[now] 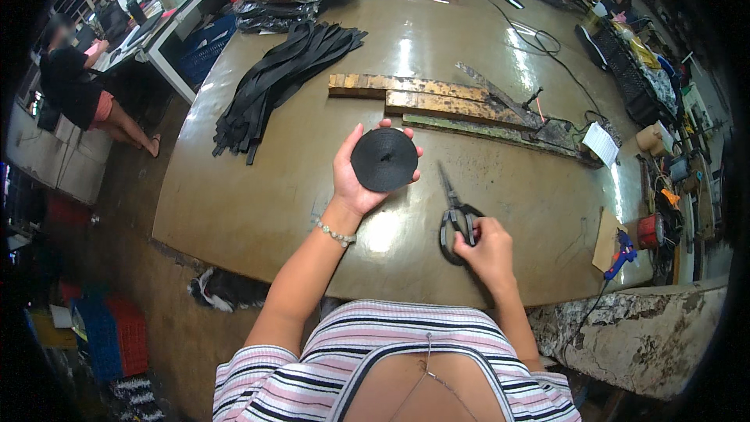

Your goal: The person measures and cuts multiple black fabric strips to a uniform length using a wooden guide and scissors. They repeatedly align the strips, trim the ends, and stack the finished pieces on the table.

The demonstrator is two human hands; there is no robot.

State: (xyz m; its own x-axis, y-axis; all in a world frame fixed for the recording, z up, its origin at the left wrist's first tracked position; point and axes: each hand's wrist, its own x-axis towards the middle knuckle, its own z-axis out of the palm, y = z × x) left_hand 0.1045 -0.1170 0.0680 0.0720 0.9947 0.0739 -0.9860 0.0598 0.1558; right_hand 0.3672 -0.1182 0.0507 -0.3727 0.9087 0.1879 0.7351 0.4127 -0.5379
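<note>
A tightly wound roll of black webbing (pixel 384 159) rests in my left hand (pixel 355 180), palm up, with the fingers curled round its far and right edges. To the right, my right hand (pixel 489 252) pinches one handle of a pair of dark scissors (pixel 455 219). The scissors' blades are together and point away from me, over the table. Beyond the roll lies a cutting jig of worn yellow wooden bars (pixel 437 101) with a long metal blade (pixel 500 94) hinged at its right end.
A bundle of black straps (pixel 281 82) lies at the table's far left, near plastic-wrapped packs (pixel 281 0). A blue glue gun (pixel 621 256) sits at the right edge, its cord hanging down. A black cable (pixel 539 48) crosses the far right. Another person (pixel 74 82) stands at left.
</note>
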